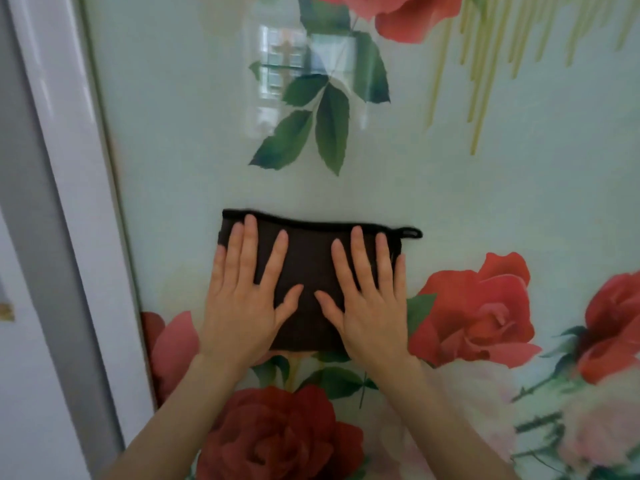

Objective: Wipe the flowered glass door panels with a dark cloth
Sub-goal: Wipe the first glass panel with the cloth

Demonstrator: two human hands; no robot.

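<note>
on the flowered glass panel [485, 188], both hands press a dark cloth [308, 268].

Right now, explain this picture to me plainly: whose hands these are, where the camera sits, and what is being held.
There is no machine here. A person wears one camera on the head, looking forward and down, so the arms reach in from below. The left hand and right hand lie flat, fingers straight and spread, pressing a folded dark cloth against a glass door panel printed with red roses and green leaves. Nothing is gripped; the cloth is only pressed. A white door frame runs down the left.
</note>
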